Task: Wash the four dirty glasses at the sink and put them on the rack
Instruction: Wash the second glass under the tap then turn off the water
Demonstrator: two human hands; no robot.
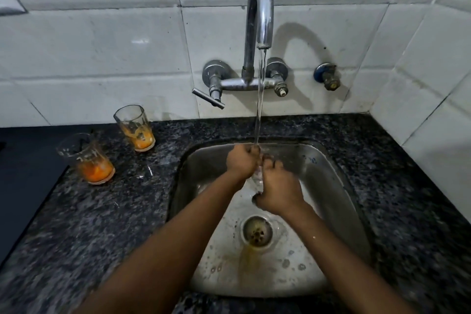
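Rinsing a clear drinking glass (pixel 257 176) mid-frame under the tap stream (pixel 259 99).
My left hand (pixel 242 160) and right hand (pixel 276 192) both grip it; best turn it slowly, flush the orange residue out.

Two dirty glasses with orange residue on the countertop, one (pixel 134 128) behind the other (pixel 86 158), one clear glass (pixel 258 176) held between two hands, left hand (pixel 241 161), right hand (pixel 276 190), one tap (pixel 258 20), one steel sink (pixel 339 186), one drain (pixel 257 231)
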